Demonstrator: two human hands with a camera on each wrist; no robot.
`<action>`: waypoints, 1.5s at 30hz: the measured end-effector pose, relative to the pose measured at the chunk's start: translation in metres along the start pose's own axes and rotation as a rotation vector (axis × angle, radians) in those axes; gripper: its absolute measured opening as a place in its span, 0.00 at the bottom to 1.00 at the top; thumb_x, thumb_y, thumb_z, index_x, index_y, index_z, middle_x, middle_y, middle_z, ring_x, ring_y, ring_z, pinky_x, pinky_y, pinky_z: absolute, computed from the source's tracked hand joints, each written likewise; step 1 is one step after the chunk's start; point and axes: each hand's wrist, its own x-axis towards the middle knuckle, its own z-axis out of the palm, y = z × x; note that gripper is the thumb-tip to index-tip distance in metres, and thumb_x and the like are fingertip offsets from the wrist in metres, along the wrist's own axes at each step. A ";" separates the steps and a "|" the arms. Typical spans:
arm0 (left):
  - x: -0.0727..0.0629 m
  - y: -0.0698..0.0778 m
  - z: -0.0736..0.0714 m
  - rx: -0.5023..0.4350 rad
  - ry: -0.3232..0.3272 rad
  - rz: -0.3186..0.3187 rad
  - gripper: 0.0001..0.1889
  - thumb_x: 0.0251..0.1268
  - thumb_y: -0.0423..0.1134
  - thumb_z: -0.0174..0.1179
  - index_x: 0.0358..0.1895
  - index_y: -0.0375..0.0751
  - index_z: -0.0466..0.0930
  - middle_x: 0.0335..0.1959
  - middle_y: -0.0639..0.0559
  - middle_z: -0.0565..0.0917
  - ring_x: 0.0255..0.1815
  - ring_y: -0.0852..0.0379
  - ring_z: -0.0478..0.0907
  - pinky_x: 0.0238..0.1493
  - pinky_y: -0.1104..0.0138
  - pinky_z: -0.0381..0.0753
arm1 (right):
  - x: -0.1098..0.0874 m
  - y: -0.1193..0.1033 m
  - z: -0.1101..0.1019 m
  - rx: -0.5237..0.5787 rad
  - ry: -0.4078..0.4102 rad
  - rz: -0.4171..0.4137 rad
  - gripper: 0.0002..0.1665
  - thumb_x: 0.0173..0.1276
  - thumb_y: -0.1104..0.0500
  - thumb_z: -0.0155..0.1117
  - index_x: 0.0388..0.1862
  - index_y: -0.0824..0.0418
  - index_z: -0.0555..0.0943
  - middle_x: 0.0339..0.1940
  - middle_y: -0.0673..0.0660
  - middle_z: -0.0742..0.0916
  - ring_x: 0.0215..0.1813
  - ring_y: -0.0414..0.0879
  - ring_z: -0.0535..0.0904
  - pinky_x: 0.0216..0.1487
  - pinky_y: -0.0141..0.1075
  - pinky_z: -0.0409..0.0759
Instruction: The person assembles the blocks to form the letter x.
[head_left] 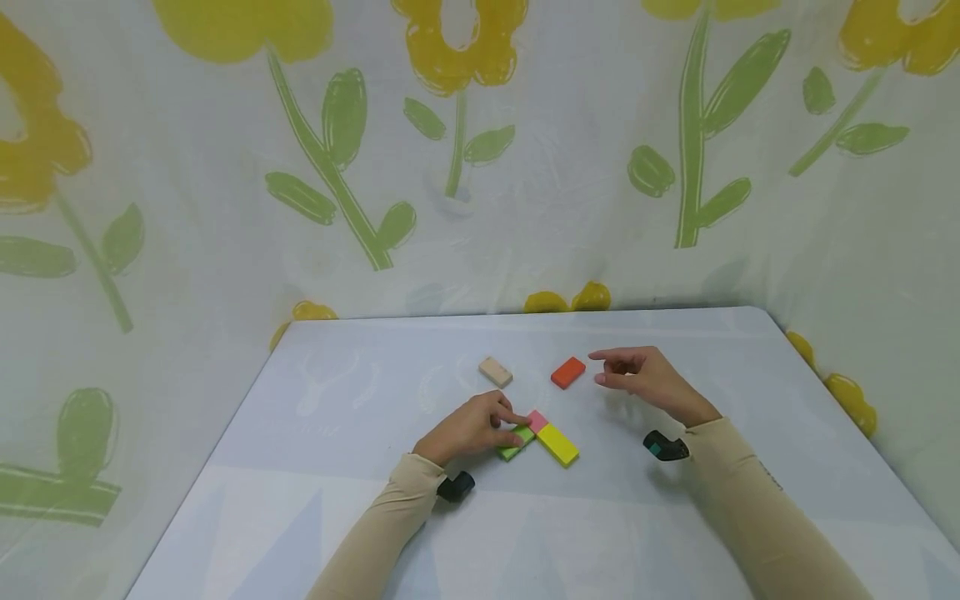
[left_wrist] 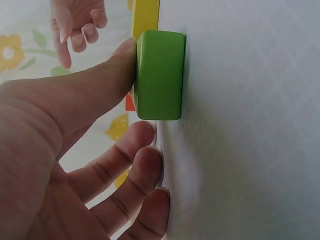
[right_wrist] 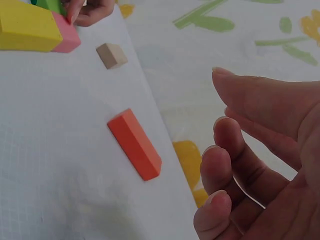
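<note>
My left hand (head_left: 474,425) is at a green block (head_left: 516,443), thumb and index finger on it. In the left wrist view the thumb lies along the upper face of the green block (left_wrist: 161,75), while the other fingertips rest on the table. The index fingertip reaches the pink block (right_wrist: 67,35), at the green block's far end. A yellow block (head_left: 558,445) continues in line from the pink one. Above the table, my right hand (head_left: 651,379) hovers with nothing in it, index finger extended and the others loosely bent. An orange-red block (head_left: 567,372) lies just left of its fingertips.
A plain wooden block (head_left: 496,372) lies beyond the left hand, left of the orange-red one. The white table (head_left: 337,517) ends at the back against a flower-printed curtain (head_left: 525,225). Each wrist carries a small black camera.
</note>
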 end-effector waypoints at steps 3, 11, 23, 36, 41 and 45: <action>0.000 0.000 0.000 0.006 0.000 0.001 0.18 0.63 0.44 0.74 0.57 0.52 0.89 0.43 0.57 0.79 0.44 0.59 0.73 0.43 0.72 0.74 | 0.001 0.002 -0.004 -0.009 0.014 0.003 0.30 0.71 0.51 0.71 0.69 0.58 0.80 0.40 0.57 0.81 0.46 0.49 0.75 0.39 0.34 0.76; -0.002 0.001 0.001 0.019 0.002 -0.003 0.18 0.63 0.44 0.74 0.57 0.53 0.89 0.44 0.57 0.79 0.45 0.59 0.73 0.45 0.71 0.74 | 0.006 0.008 -0.013 -0.019 0.033 -0.020 0.31 0.71 0.50 0.72 0.69 0.60 0.79 0.40 0.58 0.81 0.46 0.48 0.76 0.41 0.32 0.76; -0.001 0.000 0.000 0.010 0.002 0.012 0.18 0.63 0.44 0.74 0.57 0.51 0.89 0.44 0.54 0.79 0.45 0.57 0.73 0.43 0.71 0.73 | 0.023 0.019 -0.017 -0.052 0.020 -0.047 0.31 0.70 0.54 0.72 0.70 0.61 0.79 0.40 0.58 0.82 0.45 0.49 0.77 0.40 0.32 0.76; -0.002 0.001 -0.002 0.013 -0.002 0.021 0.19 0.63 0.44 0.74 0.57 0.51 0.89 0.44 0.55 0.79 0.44 0.59 0.73 0.42 0.73 0.74 | 0.037 0.024 -0.011 -0.101 -0.030 -0.057 0.31 0.70 0.57 0.73 0.70 0.63 0.78 0.41 0.59 0.82 0.45 0.51 0.78 0.42 0.32 0.79; -0.003 0.002 -0.002 0.012 0.001 0.010 0.18 0.63 0.44 0.74 0.57 0.50 0.89 0.44 0.55 0.79 0.45 0.58 0.73 0.44 0.71 0.73 | 0.042 0.024 -0.010 -0.121 -0.072 -0.066 0.32 0.70 0.57 0.72 0.70 0.63 0.78 0.41 0.58 0.82 0.45 0.51 0.78 0.41 0.32 0.79; -0.003 0.003 -0.001 0.016 0.001 0.003 0.18 0.63 0.44 0.74 0.57 0.51 0.89 0.44 0.55 0.79 0.45 0.58 0.73 0.44 0.71 0.74 | 0.046 0.025 -0.009 -0.127 -0.086 -0.064 0.31 0.69 0.57 0.73 0.70 0.62 0.79 0.41 0.57 0.81 0.44 0.51 0.77 0.40 0.33 0.79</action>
